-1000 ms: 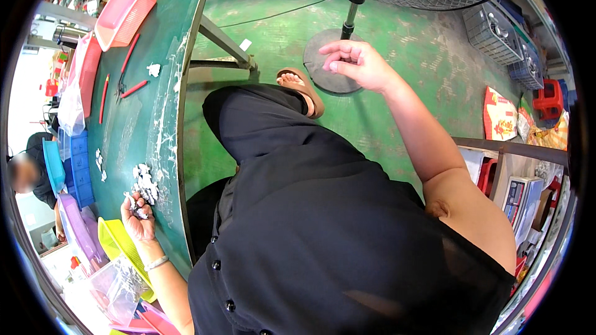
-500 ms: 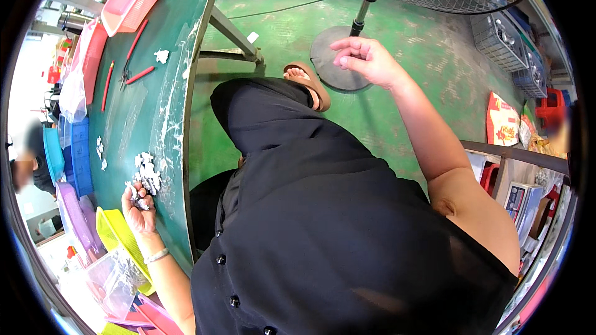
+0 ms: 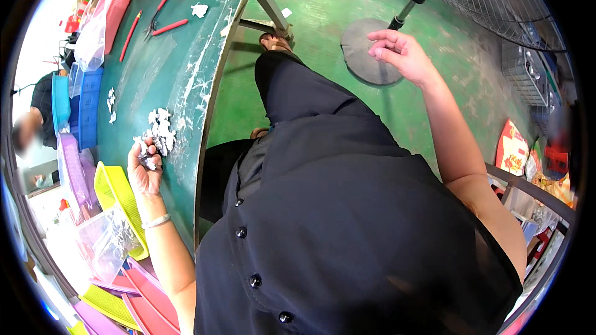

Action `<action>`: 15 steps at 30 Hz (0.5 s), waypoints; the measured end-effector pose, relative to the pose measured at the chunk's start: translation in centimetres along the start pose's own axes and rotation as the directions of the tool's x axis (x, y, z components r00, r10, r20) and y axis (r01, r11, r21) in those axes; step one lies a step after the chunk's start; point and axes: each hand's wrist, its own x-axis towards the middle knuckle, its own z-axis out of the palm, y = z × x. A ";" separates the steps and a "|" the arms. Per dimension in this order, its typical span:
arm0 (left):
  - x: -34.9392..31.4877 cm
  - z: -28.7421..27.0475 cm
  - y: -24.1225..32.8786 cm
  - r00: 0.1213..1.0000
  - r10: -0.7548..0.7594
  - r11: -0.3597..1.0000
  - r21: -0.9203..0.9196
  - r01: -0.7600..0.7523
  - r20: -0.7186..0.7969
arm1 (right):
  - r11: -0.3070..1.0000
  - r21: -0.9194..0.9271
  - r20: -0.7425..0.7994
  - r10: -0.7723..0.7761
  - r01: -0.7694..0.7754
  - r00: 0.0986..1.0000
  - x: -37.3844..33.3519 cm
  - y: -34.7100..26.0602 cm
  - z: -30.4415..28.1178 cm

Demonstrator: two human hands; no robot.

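My left hand (image 3: 145, 170) is closed around crumpled white and grey scraps (image 3: 148, 161) on the green tabletop (image 3: 133, 80). Just beyond its fingers lies a pile of similar torn scraps (image 3: 162, 131), touching or nearly touching them. Whether they are paper or film, I cannot tell. A few smaller bits (image 3: 111, 104) lie farther left, and one white piece (image 3: 199, 10) is at the far end. My right hand (image 3: 403, 56) hangs in the air off to the right, above the floor, with loosely bent fingers and nothing in it.
Red-handled pliers (image 3: 169, 27) and a red pencil-like tool (image 3: 130, 36) lie farther up the table. Yellow-green (image 3: 118, 195), blue (image 3: 90, 108) and pink (image 3: 119, 9) bins line its left edge. A standing fan (image 3: 490, 0) is at the far right; a person (image 3: 45, 108) is at far left.
The whole view has shifted, so the table and fan sit farther right. My left hand keeps its grip on the scraps. One foot has moved toward the table leg.
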 end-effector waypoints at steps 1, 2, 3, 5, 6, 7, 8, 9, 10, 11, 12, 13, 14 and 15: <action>0.0 -0.2 -0.1 1.000 -0.001 1.000 -0.019 0.001 0.009 | 1.000 -0.006 0.013 -0.010 0.010 1.000 0.4 -0.2 0.3; 0.0 -0.1 0.0 1.000 -0.008 1.000 -0.029 0.008 0.010 | 1.000 -0.012 0.024 -0.020 0.020 1.000 0.8 -0.4 0.6; -0.2 0.0 0.1 1.000 -0.015 0.999 -0.039 0.015 0.011 | 0.999 -0.018 0.035 -0.029 0.030 0.999 1.1 -0.6 0.9; -0.2 0.2 0.0 1.000 -0.002 0.999 -0.037 0.002 -0.001 | 0.999 -0.038 0.054 -0.011 0.013 0.998 1.7 -0.7 1.4; -0.2 0.2 -0.1 1.000 0.001 0.999 -0.037 -0.001 0.003 | 0.999 -0.048 0.062 -0.002 0.005 0.998 1.9 -0.7 1.6; -0.3 0.2 -0.1 1.000 0.008 0.999 -0.039 -0.008 0.007 | 0.999 -0.049 0.076 -0.009 0.013 0.997 2.0 -0.8 1.8; -0.4 0.2 -0.1 1.000 0.015 0.999 -0.040 -0.015 0.011 | 0.999 -0.049 0.089 -0.016 0.021 0.996 1.9 -0.8 1.9; -0.4 0.1 0.0 1.000 -0.001 0.999 -0.050 0.001 0.019 | 0.998 -0.050 0.102 -0.023 0.028 0.995 1.9 -0.8 2.0; -0.4 0.0 0.0 1.000 0.002 0.999 -0.047 -0.001 0.017 | 0.998 -0.058 0.101 -0.017 0.023 0.995 1.9 -0.7 2.0; -0.3 0.0 -0.1 1.000 0.004 0.999 -0.044 -0.003 0.016 | 0.998 -0.066 0.099 -0.011 0.018 0.995 1.8 -0.5 2.0; -0.3 -0.1 -0.1 1.000 0.006 0.999 -0.040 -0.005 0.014 | 0.997 -0.073 0.098 -0.005 0.012 0.995 1.8 -0.4 1.9; -0.2 -0.1 0.0 1.000 0.004 0.999 -0.045 -0.003 0.015 | 0.997 -0.075 0.098 -0.003 0.010 0.995 1.7 -0.3 1.9; -0.1 -0.3 0.0 1.000 0.001 0.999 -0.050 -0.001 0.016 | 0.997 -0.077 0.097 -0.001 0.008 0.995 1.7 -0.2 1.9; -0.1 -0.4 0.0 1.000 -0.001 0.998 -0.055 0.002 0.017 | 0.997 -0.079 0.096 0.001 0.007 0.995 1.6 -0.1 2.0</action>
